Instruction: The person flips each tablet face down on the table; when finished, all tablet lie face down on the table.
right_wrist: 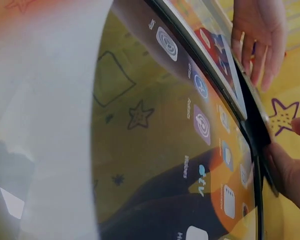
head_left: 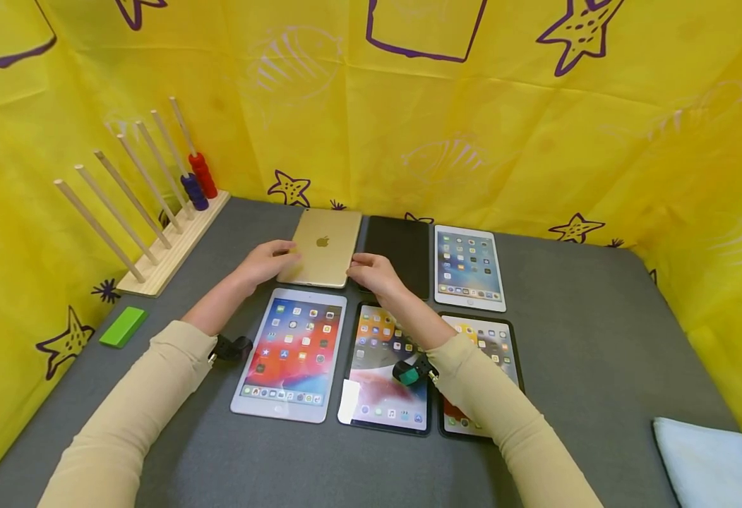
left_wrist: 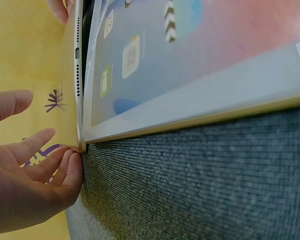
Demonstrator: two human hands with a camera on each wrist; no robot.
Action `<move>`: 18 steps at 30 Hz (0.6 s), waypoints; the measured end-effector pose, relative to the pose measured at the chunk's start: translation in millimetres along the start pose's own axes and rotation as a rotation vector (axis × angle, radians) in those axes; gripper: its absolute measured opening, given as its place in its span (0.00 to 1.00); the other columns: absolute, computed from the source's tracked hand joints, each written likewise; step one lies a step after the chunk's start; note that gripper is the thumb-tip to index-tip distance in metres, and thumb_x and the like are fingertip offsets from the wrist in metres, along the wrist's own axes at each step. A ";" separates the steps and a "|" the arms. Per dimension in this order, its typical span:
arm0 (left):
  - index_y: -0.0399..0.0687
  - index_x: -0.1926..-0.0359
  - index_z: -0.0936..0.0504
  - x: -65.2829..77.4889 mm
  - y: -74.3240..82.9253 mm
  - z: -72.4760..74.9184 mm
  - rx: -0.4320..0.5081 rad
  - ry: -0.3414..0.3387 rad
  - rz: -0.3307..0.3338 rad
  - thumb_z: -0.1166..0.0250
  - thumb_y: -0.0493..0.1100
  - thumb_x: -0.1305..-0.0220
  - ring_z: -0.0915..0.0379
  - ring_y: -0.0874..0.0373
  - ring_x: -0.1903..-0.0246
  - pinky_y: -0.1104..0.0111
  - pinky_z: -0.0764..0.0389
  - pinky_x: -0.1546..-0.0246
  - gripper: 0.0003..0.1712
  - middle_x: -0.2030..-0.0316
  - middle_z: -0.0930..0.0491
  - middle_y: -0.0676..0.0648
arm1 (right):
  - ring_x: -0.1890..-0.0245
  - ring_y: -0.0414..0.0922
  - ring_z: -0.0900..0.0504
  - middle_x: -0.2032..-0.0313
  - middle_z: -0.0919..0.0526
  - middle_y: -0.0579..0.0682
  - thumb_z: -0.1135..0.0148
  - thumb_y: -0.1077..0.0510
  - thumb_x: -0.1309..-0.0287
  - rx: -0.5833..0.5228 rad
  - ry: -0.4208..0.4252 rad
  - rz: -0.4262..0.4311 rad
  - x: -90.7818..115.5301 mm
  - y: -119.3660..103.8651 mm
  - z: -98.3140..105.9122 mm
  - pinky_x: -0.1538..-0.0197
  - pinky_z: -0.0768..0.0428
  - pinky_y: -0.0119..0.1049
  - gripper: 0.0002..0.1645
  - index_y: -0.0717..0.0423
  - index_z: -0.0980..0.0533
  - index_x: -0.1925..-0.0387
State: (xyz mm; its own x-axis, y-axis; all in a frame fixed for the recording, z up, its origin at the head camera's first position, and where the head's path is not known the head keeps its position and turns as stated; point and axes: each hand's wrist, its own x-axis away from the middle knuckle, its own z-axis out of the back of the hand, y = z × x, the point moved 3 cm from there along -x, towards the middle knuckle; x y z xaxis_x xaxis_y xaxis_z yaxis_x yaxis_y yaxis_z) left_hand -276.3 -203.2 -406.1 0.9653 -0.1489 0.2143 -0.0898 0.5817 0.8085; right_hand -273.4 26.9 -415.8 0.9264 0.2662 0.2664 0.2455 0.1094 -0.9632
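Note:
A gold tablet (head_left: 322, 247) lies back side up in the back row, its apple logo showing. My left hand (head_left: 272, 261) is at its left edge; in the left wrist view that hand's curved fingertips touch the tablet's near corner, the thumb held apart. At the opposite edge, near the front right corner, is my right hand (head_left: 375, 274), its fingertips right at the rim. Part of the right hand's contact is hidden in the head view. Beside the gold tablet lies a black tablet (head_left: 402, 243), partly behind the right hand.
A white-framed tablet (head_left: 469, 267) completes the back row. In front lie another white tablet (head_left: 291, 353) and two dark-framed ones (head_left: 386, 395) (head_left: 481, 335), screens lit. Left stand a wooden peg rack (head_left: 176, 243) with red and blue beads and a green block (head_left: 123, 327). A light blue cloth (head_left: 714, 458) lies right.

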 end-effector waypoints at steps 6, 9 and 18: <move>0.36 0.30 0.37 0.6 -0.6 -1.1 0.009 0.009 0.018 0.45 0.50 0.28 0.45 0.39 0.33 0.46 0.41 0.34 0.33 0.31 0.40 0.33 | 0.38 0.54 0.28 0.36 0.30 0.64 0.44 0.66 0.36 0.044 -0.016 0.002 1.1 0.2 0.2 0.36 0.30 0.41 0.31 0.70 0.37 0.33; 0.36 0.30 0.37 -0.6 -1.3 -1.8 0.004 0.012 0.026 0.45 0.50 0.28 0.46 0.39 0.33 0.46 0.41 0.34 0.33 0.31 0.40 0.33 | 0.36 0.53 0.31 0.34 0.32 0.63 0.44 0.65 0.36 0.054 -0.022 0.006 1.9 -1.1 0.3 0.34 0.32 0.41 0.31 0.70 0.37 0.33; 0.37 0.30 0.37 -1.4 -1.5 -3.6 0.004 0.010 0.038 0.45 0.51 0.28 0.44 0.39 0.34 0.46 0.40 0.35 0.33 0.31 0.40 0.33 | 0.31 0.53 0.38 0.29 0.39 0.60 0.46 0.63 0.33 0.028 -0.090 -0.037 7.6 -4.9 0.5 0.31 0.37 0.41 0.32 0.69 0.40 0.30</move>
State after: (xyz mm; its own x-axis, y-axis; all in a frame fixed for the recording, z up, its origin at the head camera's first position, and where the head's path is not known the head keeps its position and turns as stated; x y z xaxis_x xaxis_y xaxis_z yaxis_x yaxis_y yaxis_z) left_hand -276.7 -201.0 -409.5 0.9637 -0.1187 0.2393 -0.1273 0.5834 0.8021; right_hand -267.7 28.9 -409.1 0.8871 0.3466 0.3048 0.2695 0.1474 -0.9517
